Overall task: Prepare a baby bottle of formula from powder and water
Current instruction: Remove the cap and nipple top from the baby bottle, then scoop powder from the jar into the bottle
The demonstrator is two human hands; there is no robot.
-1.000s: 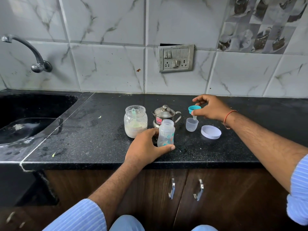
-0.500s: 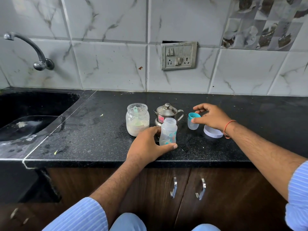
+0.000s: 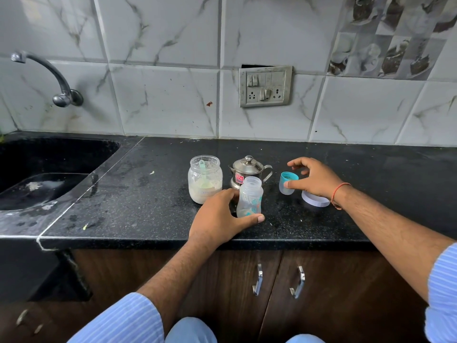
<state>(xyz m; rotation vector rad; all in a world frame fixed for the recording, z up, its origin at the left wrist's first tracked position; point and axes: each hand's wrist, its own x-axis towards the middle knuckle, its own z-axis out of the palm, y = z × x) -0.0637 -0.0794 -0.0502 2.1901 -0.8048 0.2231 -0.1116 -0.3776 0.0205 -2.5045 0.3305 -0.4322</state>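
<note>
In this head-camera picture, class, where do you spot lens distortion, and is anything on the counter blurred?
Head view: the wide lens bows the wall tiles and the counter edge; the bottle, jar and both hands look sharp; soft, even light, faint sheen on the steel pot.

Two bare forearms, hairy, sleeves pushed up toward elbows. Left sleeve [image 3: 123,320] light blue with fine white stripes, cuff bunched in soft folds. Right sleeve [image 3: 442,293] same striped light-blue cloth, rolled and gathered at picture's right edge. Thin orange-red thread band [image 3: 338,194] looped round right wrist. Left hand [image 3: 217,219] and right hand [image 3: 314,179] ungloved, no rings seen; short nails. Pale blue trousers [image 3: 190,330] at bottom edge.
</note>
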